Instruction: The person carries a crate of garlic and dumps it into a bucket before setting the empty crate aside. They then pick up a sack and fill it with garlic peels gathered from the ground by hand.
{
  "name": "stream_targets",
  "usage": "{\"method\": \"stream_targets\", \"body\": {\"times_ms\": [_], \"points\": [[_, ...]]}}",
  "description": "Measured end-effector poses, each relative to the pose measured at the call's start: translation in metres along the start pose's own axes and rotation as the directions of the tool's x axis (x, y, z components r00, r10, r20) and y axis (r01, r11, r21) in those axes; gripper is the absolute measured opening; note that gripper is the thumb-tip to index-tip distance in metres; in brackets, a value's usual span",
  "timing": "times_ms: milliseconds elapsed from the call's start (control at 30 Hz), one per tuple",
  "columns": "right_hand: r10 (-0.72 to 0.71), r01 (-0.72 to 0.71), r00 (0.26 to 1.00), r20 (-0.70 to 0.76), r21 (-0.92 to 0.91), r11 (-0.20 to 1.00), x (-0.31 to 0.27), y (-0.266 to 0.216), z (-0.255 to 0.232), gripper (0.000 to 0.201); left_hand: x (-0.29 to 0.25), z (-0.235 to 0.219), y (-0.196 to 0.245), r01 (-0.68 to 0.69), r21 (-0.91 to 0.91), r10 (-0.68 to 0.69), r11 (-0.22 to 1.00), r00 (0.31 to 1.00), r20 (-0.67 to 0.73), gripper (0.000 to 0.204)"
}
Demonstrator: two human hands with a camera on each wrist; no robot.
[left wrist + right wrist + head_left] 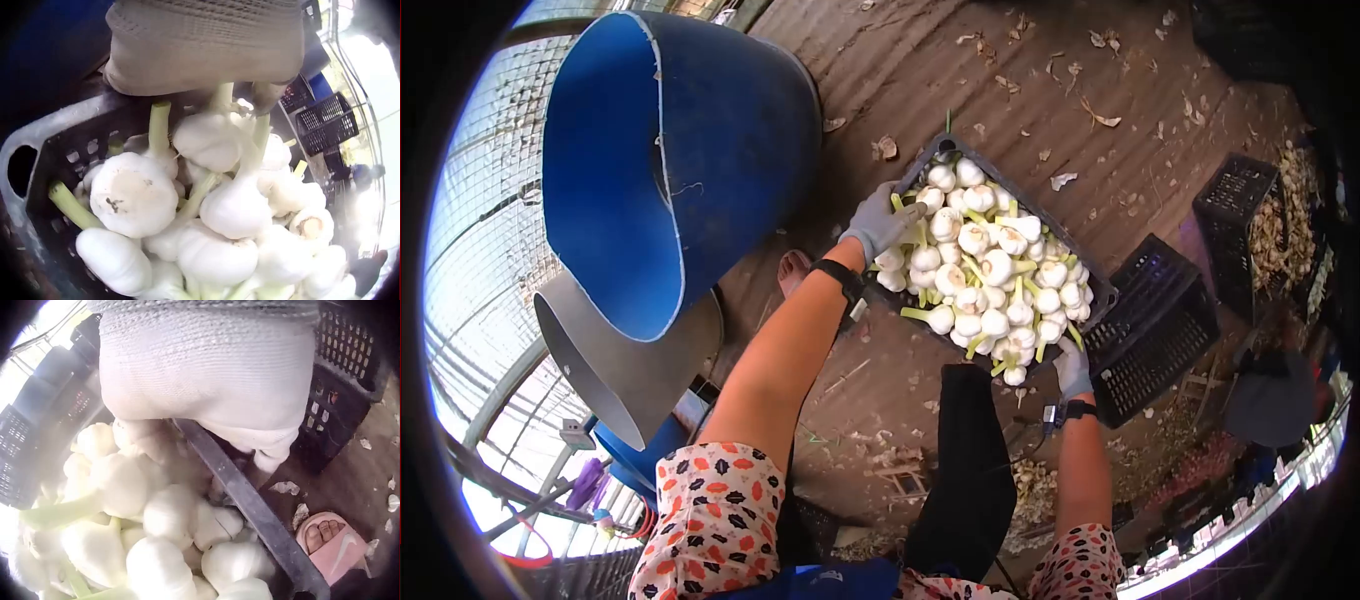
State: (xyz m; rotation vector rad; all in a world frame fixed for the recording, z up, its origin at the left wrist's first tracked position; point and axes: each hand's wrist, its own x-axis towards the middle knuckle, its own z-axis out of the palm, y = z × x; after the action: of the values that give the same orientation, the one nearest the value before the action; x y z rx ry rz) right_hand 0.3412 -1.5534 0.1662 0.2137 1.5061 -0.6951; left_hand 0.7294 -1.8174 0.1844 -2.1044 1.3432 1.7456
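A black plastic crate (1107, 298) is heaped with white garlic bulbs (997, 266) on short green stems. My gloved left hand (880, 222) grips the crate's left side, with a finger reaching in over the bulbs. In the left wrist view the glove (206, 50) covers part of the rim, beside a cut stem (159, 125). At the near right corner my gloved right hand (1072, 368) holds the rim. In the right wrist view the crate's edge (244, 490) runs under this glove (206, 369), fingertips curling down outside it and bulbs (169, 515) on the other side.
A large cut blue barrel (735, 130) stands at the left, with a grey cut barrel (635, 350) below it. Another black crate (1150, 330) sits right beside the garlic crate. Farther right a crate (1235, 220) stands near dry husks (1280, 235). Peelings litter the brown floor (990, 90).
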Motion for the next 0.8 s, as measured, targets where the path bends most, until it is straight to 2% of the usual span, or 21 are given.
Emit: {"method": "stream_targets", "body": {"times_ms": [67,100,133,200,233,267,300,333,367,400,467,533,567,600,633,667,700,733,800], "points": [[0.089,-0.092,0.995,-0.039,-0.089,0.992,-0.016,-0.023,0.019,0.049,0.014,0.005,-0.02,-0.195,-0.036,0.192,0.98,0.98,-0.058,0.07],[0.098,-0.159,0.964,-0.246,-0.245,0.956,-0.017,-0.023,0.014,0.05,0.001,-0.003,-0.004,-0.131,0.017,0.132,0.991,0.988,-0.077,0.068],[0.086,-0.155,0.959,-0.271,-0.242,0.958,-0.028,-0.028,0.018,0.05,-0.011,-0.006,-0.003,-0.145,0.006,0.146,0.989,0.988,-0.056,0.068],[0.044,-0.126,0.967,-0.25,-0.322,0.938,-0.06,-0.034,0.011,0.048,-0.03,-0.013,-0.002,-0.274,0.081,0.285,0.958,0.937,-0.201,0.065],[0.042,-0.129,0.964,-0.264,-0.322,0.938,-0.081,-0.037,0.01,0.044,-0.04,-0.019,-0.007,-0.436,0.131,0.455,0.89,0.853,-0.256,0.062],[0.042,-0.137,0.957,-0.287,-0.321,0.937,-0.106,-0.04,0.012,0.041,-0.071,-0.039,0.012,-0.492,0.204,0.532,0.846,0.801,-0.275,0.058],[0.063,-0.169,0.952,-0.3,-0.343,0.924,-0.127,-0.041,0.01,0.038,-0.111,-0.056,0.035,-0.529,-0.02,0.481,0.848,0.787,-0.387,0.057],[0.086,-0.195,0.953,-0.291,-0.371,0.908,-0.144,-0.039,0.008,0.035,-0.137,-0.08,0.044,-0.57,0.251,0.61,0.782,0.621,-0.492,0.052],[0.068,-0.187,0.94,-0.334,-0.338,0.922,-0.162,-0.034,0.009,0.035,-0.165,-0.106,0.049,-0.569,0.301,0.632,0.765,0.574,-0.521,0.051],[0.093,-0.213,0.942,-0.323,-0.358,0.909,-0.176,-0.03,0.011,0.033,-0.185,-0.129,0.049,-0.442,0.498,0.666,0.746,0.498,-0.555,0.054],[0.106,-0.223,0.945,-0.311,-0.37,0.902,-0.196,-0.025,0.025,0.031,-0.198,-0.174,0.025,-0.207,0.648,0.67,0.733,0.386,-0.634,0.056],[0.16,-0.291,0.931,-0.327,-0.406,0.866,-0.207,-0.014,0.044,0.029,-0.178,-0.198,-0.012,0.018,0.542,0.466,0.84,0.488,-0.738,0.053],[0.149,-0.243,0.955,-0.256,-0.391,0.888,-0.211,-0.002,0.042,0.027,-0.16,-0.21,-0.039,0.006,0.552,0.48,0.834,0.486,-0.731,0.053],[0.153,-0.245,0.953,-0.261,-0.373,0.895,-0.219,0.005,0.043,0.027,-0.14,-0.222,-0.069,-0.091,0.09,0.128,0.992,0.744,-0.656,0.048],[0.136,-0.199,0.968,-0.211,-0.312,0.929,-0.227,0.016,0.046,0.026,-0.132,-0.229,-0.083,0.001,-0.388,-0.145,0.922,0.928,-0.343,0.043],[0.116,-0.155,0.979,-0.165,-0.245,0.957,-0.233,0.026,0.047,0.026,-0.131,-0.226,-0.079,0.008,-0.367,-0.137,0.93,0.934,-0.329,0.043],[0.157,-0.207,0.972,-0.175,-0.325,0.923,-0.237,0.036,0.043,0.026,-0.131,-0.22,-0.074,0.031,-0.333,-0.154,0.942,0.923,-0.352,0.038],[0.181,-0.227,0.968,-0.175,-0.296,0.928,-0.24,0.037,0.045,0.026,-0.129,-0.213,-0.072,0.052,-0.298,-0.17,0.953,0.907,-0.385,0.033],[0.209,-0.261,0.951,-0.227,-0.23,0.938,-0.271,0.024,0.054,0.025,-0.109,-0.221,-0.098,0.088,-0.283,-0.215,0.955,0.865,-0.453,0.021]]}}
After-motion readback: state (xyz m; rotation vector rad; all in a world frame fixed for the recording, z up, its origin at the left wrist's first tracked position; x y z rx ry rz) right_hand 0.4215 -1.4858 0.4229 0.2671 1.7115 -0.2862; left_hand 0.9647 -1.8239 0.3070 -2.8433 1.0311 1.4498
